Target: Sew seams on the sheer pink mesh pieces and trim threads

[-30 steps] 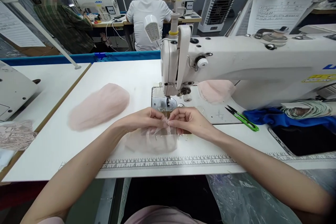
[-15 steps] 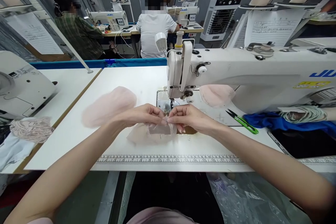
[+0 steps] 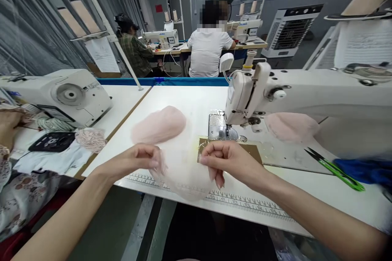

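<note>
My left hand [image 3: 142, 158] is closed in a pinch on one side of a sheer, pale fabric piece [image 3: 185, 181]. Thin pale strips or gathers show beside those fingers. About a hand's width to the right, my right hand [image 3: 223, 159] pinches the other side, with its lower fingers curled loosely beneath. The cloth hangs between both hands, over the ruler strip [image 3: 239, 204] along the table's front edge. Just behind my right hand is the sewing machine's needle area [image 3: 227, 130]; the fabric is apart from it. Fine threads near the right fingertips are hard to make out.
A pink sheer piece [image 3: 161, 124] lies left on the white table, another pink piece [image 3: 290, 126] under the machine arm [image 3: 321, 91]. Green-handled scissors [image 3: 339, 171] and blue cloth [image 3: 358, 171] lie right. A second machine [image 3: 70, 94] stands left; two people sit working beyond.
Both hands have drawn back from the needle area toward the front edge and moved apart, spreading the sheer fabric between them. The view has shifted left.
</note>
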Tool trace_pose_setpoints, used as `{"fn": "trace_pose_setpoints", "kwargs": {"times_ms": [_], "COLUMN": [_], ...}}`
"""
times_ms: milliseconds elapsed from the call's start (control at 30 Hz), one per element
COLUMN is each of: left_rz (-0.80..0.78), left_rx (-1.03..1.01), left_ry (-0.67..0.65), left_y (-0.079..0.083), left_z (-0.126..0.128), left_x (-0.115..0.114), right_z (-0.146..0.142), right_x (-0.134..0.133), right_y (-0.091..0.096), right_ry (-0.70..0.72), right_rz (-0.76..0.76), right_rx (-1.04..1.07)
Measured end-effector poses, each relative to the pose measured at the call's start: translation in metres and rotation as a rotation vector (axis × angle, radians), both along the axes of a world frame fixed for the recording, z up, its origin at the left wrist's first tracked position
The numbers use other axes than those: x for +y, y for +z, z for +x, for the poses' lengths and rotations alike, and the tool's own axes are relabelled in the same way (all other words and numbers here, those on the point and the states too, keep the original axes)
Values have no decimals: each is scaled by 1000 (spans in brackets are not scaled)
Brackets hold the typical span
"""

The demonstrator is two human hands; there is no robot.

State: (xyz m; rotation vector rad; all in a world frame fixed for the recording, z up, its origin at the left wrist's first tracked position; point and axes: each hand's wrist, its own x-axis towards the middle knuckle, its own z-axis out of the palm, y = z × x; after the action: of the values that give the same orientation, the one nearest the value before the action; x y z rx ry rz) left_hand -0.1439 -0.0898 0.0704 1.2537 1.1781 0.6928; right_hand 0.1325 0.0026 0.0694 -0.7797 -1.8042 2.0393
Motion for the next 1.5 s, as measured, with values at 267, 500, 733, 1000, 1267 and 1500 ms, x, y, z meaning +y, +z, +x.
{"fn": "trace_pose_setpoints", "kwargs": {"times_ms": [267,500,733,1000,1267,1500], "left_rz": [300,194,350,621,943,1044], "left_rx": [451,813,1118,1155,1196,1254], "left_ry": [524,504,578,623,34,84], "left_y": [20,-21,-49,-35,-32,-27], "left_z": [-71,-78,-77,-74,-28,-6], "left_x": [97,180,173,154,109,119], "right_z": [-105,-147,-150,-113,-28,69], "right_x": [54,100,107,114,54,14], "right_y": [-9,-52,-65,-53,-45,-49], "right_ry": [-370,-425,-361,-312,-203,-183], "right_rz": [117,83,169,591,877,934], "right_rx": [199,-22,-159,-266,-337,-354]}}
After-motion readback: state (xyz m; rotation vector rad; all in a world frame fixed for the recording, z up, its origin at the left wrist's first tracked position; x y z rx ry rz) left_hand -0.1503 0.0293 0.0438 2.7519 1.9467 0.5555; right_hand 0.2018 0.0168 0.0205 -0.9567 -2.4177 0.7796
